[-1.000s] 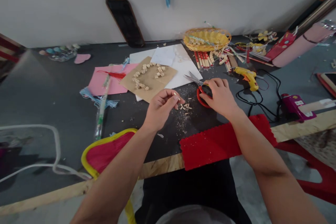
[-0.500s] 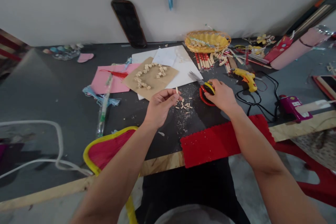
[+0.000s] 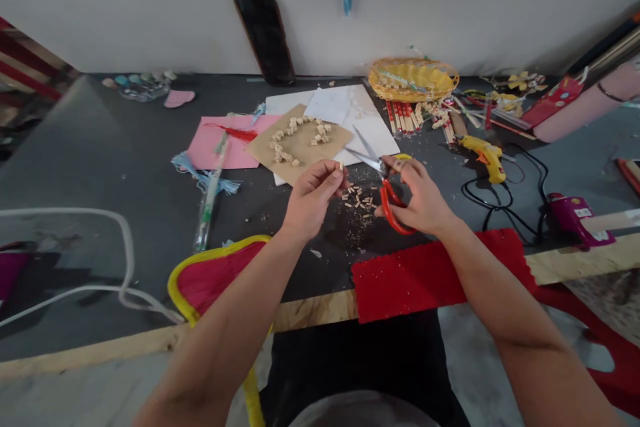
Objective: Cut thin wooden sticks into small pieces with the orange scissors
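Observation:
My left hand [image 3: 319, 195] pinches a short pale wooden stick [image 3: 341, 165] that pokes up between thumb and fingers. My right hand [image 3: 417, 195] grips a pair of scissors [image 3: 384, 180] with red and yellow handles; the blades are spread and point away to the upper left. Below and between the hands, several small cut stick pieces [image 3: 361, 199] lie scattered among fine crumbs. Behind the left hand, little clusters of stick pieces [image 3: 283, 155] form a curved line on a brown paper square [image 3: 320, 152], which rests on white sheets [image 3: 373, 113].
A yellow basket [image 3: 414, 80], red-wrapped sticks [image 3: 400, 117] and a yellow glue gun [image 3: 484, 157] with a black cord stand at the back right. Red felt [image 3: 410, 283] drapes the front edge. A phone [image 3: 265, 37] leans on the wall; pink paper [image 3: 220, 150] lies left.
My right hand has lifted the scissors off the table and opened their blades, turning them toward the left hand. The left hand keeps its stick, of which less shows. The view has shifted slightly.

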`<state>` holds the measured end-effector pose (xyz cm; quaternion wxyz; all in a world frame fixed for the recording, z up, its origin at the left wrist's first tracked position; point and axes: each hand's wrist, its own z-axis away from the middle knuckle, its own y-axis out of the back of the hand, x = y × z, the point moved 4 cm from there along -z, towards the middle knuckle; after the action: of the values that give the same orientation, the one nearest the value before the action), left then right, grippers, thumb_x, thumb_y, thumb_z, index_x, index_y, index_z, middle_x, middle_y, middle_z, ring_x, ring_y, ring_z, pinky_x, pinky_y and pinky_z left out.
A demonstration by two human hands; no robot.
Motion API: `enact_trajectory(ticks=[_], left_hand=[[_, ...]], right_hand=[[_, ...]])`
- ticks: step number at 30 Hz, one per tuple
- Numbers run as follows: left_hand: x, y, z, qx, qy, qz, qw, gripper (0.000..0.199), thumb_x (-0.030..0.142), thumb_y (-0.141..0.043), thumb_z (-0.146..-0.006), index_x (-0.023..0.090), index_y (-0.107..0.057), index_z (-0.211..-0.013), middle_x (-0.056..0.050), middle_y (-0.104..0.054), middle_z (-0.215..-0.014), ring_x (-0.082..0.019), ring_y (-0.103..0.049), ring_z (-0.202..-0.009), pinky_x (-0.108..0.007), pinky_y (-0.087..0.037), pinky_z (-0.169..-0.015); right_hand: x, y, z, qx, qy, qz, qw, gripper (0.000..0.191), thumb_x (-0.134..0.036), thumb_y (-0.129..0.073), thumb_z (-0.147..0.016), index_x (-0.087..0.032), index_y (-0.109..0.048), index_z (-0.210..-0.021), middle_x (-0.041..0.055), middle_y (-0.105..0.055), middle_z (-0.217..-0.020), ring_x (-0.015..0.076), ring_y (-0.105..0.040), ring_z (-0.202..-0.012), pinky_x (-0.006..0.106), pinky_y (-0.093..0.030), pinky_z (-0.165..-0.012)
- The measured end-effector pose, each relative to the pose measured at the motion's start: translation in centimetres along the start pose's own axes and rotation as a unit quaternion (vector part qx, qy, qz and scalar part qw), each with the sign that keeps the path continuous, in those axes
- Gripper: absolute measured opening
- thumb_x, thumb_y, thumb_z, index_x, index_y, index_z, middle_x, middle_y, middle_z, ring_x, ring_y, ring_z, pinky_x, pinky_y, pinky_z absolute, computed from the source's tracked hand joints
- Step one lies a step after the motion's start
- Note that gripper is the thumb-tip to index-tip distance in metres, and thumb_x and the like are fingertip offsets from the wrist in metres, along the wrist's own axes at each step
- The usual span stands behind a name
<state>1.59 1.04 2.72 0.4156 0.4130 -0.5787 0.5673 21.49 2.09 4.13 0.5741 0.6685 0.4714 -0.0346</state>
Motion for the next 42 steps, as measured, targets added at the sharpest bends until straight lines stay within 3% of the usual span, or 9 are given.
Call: enact_trajectory(ticks=[6,14,22,32,36,42], left_hand=[[0.0,-0.3,0.0,-0.01,-0.027,-0.045,0.999,0.021,0.037,-0.073,-0.076,0.019,-0.062,-0.076,0.002,-0.056,-0.063,-0.01,-0.049,-0.058,-0.024,-0.039,-0.056],[-0.2,-0.2,-0.1,-0.031,-0.069,-0.157,0.985,0.018,0.035,-0.066,-0.083,0.018,-0.059,-0.081,0.001,-0.056,-0.069,-0.011,-0.052,-0.062,-0.023,-0.042,-0.058],[0.6,0.0,0.0,-0.025,-0.126,-0.297,0.946,0.009,0.023,-0.059,-0.085,0.017,-0.062,-0.08,-0.004,-0.061,-0.083,-0.012,-0.056,-0.071,-0.023,-0.045,-0.063],[-0.1,0.1,0.0,0.007,-0.07,-0.144,0.987,0.022,0.038,-0.072,-0.076,0.017,-0.066,-0.078,-0.002,-0.063,-0.08,-0.01,-0.055,-0.066,-0.022,-0.045,-0.061],[-0.3,0.1,0.1,-0.024,-0.054,-0.116,0.991,0.019,0.035,-0.073,-0.076,0.017,-0.067,-0.079,-0.001,-0.064,-0.072,-0.011,-0.057,-0.066,-0.023,-0.046,-0.064],[-0.3,0.3,0.0,-0.039,-0.035,-0.123,0.991,0.022,0.038,-0.074,-0.075,0.017,-0.07,-0.077,-0.002,-0.064,-0.068,-0.012,-0.057,-0.063,-0.022,-0.044,-0.059]], right_hand=[[-1.2,-1.1,0.2,-0.064,0.02,0.02,0.998,0.077,-0.063,-0.067,-0.075,-0.026,-0.044,-0.139,0.0127,-0.054,-0.121,0.0311,-0.049,-0.119,0.052,-0.044,-0.102],[-1.2,-1.3,0.3,-0.061,0.018,0.031,0.997,0.079,-0.062,-0.068,-0.074,-0.022,-0.044,-0.139,0.0146,-0.055,-0.123,0.032,-0.05,-0.119,0.052,-0.045,-0.101],[-1.0,-1.4,0.2,-0.067,0.031,0.047,0.996,0.076,-0.056,-0.07,-0.076,-0.022,-0.045,-0.139,0.014,-0.057,-0.123,0.0312,-0.051,-0.118,0.051,-0.045,-0.102],[-0.9,-1.5,0.3,-0.072,0.023,0.023,0.997,0.073,-0.057,-0.066,-0.079,-0.023,-0.045,-0.14,0.013,-0.057,-0.126,0.03,-0.052,-0.119,0.05,-0.046,-0.101],[-1.1,-1.5,0.4,-0.069,0.032,0.021,0.997,0.082,-0.065,-0.067,-0.073,-0.022,-0.044,-0.14,0.0142,-0.055,-0.127,0.0315,-0.049,-0.121,0.051,-0.043,-0.103],[-1.2,-1.4,0.4,-0.059,0.053,0.022,0.997,0.076,-0.067,-0.058,-0.079,-0.022,-0.046,-0.139,0.0134,-0.058,-0.124,0.03,-0.053,-0.118,0.05,-0.046,-0.1]])
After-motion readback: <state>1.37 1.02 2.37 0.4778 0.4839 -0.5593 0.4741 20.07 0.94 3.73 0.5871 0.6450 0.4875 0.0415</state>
